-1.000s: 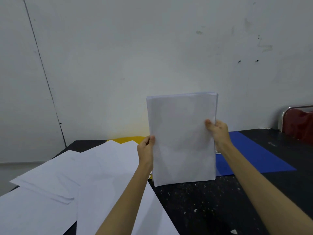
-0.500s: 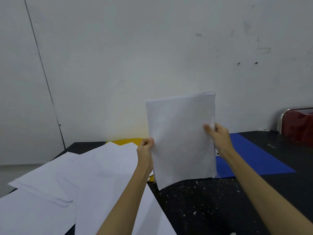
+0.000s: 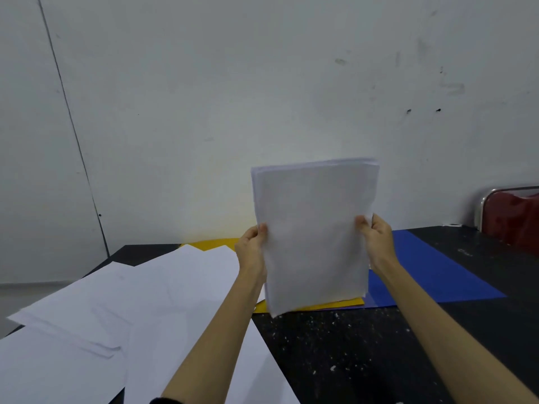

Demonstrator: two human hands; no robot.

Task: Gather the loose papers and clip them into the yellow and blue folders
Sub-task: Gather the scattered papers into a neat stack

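Two hands on one stack (image 3: 312,228) of white papers, held upright above the tabletop (image 3: 364,354), lower edge clear of the surface and tilted, left corner lowest. Left hand (image 3: 251,249) pinching the stack's left edge, thumb in front; right hand (image 3: 376,243) gripping the right edge, fingers curled round it. Sheet tops uneven, fanned slightly at the upper right.

Step in hand, by judgement: squaring a gathered batch, ahead of clipping. Next move likely calls for tapping the lower edge flat on the tabletop to even the sheets, then laying the stack on a folder under its clip.

One yellow folder (image 3: 326,305), flat behind and below the stack, mostly covered; only a strip at the near edge and a corner at the back showing. One blue folder (image 3: 437,269), flat to the right, touching or overlapping the yellow one; which lies on top hard to tell.

Several loose sheets (image 3: 151,290) left of the arms, overlapping, not yet gathered, running off the bottom and left of the view.

Hidden or unclear: no clip visible on either folder; sheet count in the stack not countable; fingers behind the stack out of sight; whether the folders lie open or closed not certain. One red chair back (image 3: 516,217) at far right, cut off by the edge.
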